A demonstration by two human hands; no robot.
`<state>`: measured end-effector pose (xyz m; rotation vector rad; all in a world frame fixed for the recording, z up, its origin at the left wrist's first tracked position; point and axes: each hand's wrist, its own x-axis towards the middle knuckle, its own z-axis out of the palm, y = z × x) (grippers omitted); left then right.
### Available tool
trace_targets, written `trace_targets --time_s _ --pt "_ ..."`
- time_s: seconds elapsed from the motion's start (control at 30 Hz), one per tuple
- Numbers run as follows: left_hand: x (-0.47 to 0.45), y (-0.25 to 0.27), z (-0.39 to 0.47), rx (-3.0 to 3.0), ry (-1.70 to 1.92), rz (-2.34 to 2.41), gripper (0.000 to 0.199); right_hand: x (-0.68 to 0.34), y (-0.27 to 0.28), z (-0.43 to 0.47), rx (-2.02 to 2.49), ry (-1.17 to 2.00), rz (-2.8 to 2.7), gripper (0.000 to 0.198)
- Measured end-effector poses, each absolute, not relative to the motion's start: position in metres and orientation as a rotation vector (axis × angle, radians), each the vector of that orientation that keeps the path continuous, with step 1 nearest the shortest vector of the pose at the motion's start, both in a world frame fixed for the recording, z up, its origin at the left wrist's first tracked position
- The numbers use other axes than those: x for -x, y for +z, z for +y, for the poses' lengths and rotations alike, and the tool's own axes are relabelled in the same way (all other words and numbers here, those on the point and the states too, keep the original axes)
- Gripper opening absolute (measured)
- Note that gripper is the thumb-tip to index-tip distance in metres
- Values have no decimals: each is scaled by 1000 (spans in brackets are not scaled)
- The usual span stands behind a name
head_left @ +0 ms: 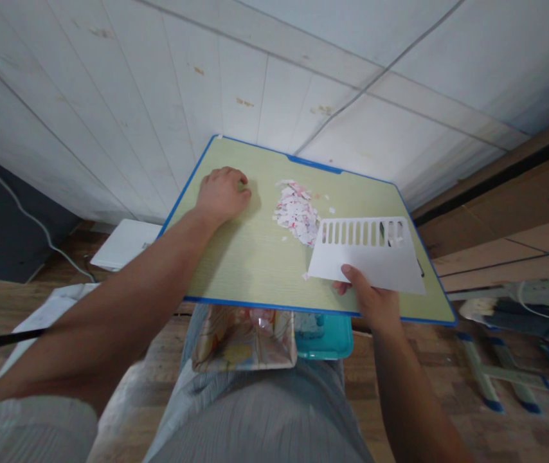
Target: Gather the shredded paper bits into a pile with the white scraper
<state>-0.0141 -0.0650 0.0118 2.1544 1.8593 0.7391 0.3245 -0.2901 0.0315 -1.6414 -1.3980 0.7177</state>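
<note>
White sheet with a row of slots along its far edge (395, 273): held in the right hand (375, 305), thumb on top, other fingers tucked beneath the near edge, the slots lying beyond the fingertips. Dark and green patches show through the slots furthest right of the thumb. Ahead and to the left of those fingers, a loose pile of small paper bits (296, 212), white with pink and red marks, close by the sheet's left corner; a few stray bits around it. The pile sits to the right of the left hand (224, 193), well apart; that hand's fingers curl loosely, a narrow gap between thumb and forefinger. Under both hands, a pale green tabletop (240, 263) with blue edging. Nearer the body than either set of fingers, below the table edge: a patterned fabric-like box (250, 361) and, right of it, a teal container (344, 347). Beyond all fingers, a white panelled wall (236, 64).
</note>
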Motion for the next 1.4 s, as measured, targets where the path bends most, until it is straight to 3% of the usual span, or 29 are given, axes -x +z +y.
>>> trace_targets --time_s 0.23,0.77,1.13,1.4 --pt "13 14 -66 -2149 721 1864 41 -336 37 -305 1588 850 -1266 33" --pt "14 19 -72 -2179 679 1904 42 -332 34 -305 1519 943 -1190 38" --pt "7 36 -61 -2195 524 2003 33 -311 20 -259 1548 699 -1065 41" --pt "6 36 -62 -2166 687 2037 36 -301 25 -252 1564 746 -1179 42"
